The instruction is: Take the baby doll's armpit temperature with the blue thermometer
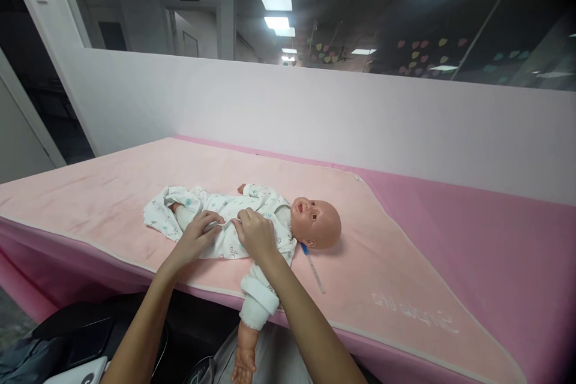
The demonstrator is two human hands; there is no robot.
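Note:
A baby doll [318, 225] lies on its back with its head to the right. It wears a white printed baby gown [231, 249]. Over its belly, my left hand [202, 234] is closed, pinching a thin white tie [226, 222] of the gown. My right hand [256, 233] pinches the tie's other side, over the doll's chest. The doll's near arm [245, 351], its white sleeve cuff rolled back, hangs over the table edge below my right wrist. My fingers partly hide the tie.
Beside the doll's head lies a thin thermometer [316, 272] with a blue end. A peach blanket [360, 276] covers the table over a pink cloth [468, 216]. Behind stands a white wall [315, 108] with glass above. A black chair [67, 318] is below left.

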